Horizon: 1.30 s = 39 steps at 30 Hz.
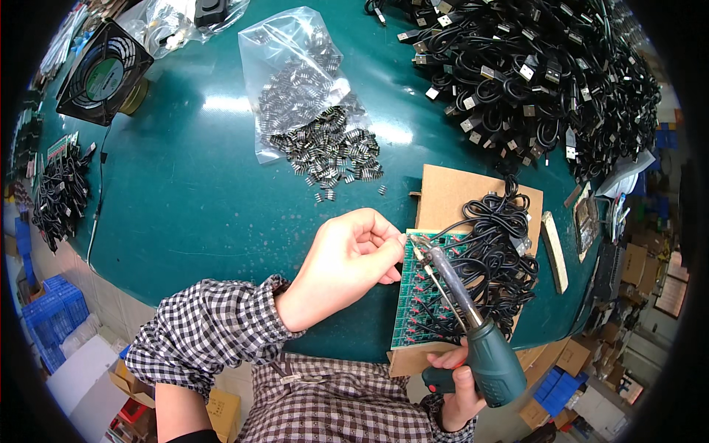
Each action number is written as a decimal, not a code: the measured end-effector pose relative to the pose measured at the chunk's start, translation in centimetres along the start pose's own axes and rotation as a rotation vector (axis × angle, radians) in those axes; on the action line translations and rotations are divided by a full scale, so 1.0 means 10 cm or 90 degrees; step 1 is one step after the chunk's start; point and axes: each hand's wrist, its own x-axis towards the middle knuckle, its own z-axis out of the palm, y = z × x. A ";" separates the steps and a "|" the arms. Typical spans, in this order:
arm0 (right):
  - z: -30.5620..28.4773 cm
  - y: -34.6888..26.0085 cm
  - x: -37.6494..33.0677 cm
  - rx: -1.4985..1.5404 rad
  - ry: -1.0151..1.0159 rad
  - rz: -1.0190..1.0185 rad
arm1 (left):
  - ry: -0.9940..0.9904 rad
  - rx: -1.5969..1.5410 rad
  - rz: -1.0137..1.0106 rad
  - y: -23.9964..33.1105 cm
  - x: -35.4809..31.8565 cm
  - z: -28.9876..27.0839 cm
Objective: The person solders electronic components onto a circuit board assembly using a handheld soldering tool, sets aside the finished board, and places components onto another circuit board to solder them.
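My right hand [461, 384] is wrapped round the handle of a dark green soldering gun [496, 362]. The gun's long metal barrel slants up and left, with its tip over the upper left corner of a green circuit board panel [402, 317]. At that same corner my left hand [351, 255] is closed, thumb and forefinger pinched together beside the board's edge. Whatever it pinches, if anything, is too small to make out. Black cables [495, 258] lie bundled across the board's right side, over a brown backing board [450, 192].
Beyond my left hand, a clear bag [284, 81] spills small metal connectors [332, 151] onto the green table [185, 199]. A large heap of black USB cables [532, 81] fills the far right. At left are a black fan [105, 74] and more cables [63, 188]. A pale strip [554, 252] lies right.
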 end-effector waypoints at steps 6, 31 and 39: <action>0.04 -0.04 -0.03 -0.016 0.025 0.022 | 0.004 -0.004 0.001 0.00 0.00 0.00; 0.00 0.00 -0.05 -0.014 0.023 -0.019 | 0.005 0.018 0.008 0.00 -0.01 0.01; 0.02 -0.01 -0.01 -0.001 -0.002 -0.022 | 0.007 -0.003 -0.003 0.01 0.00 0.01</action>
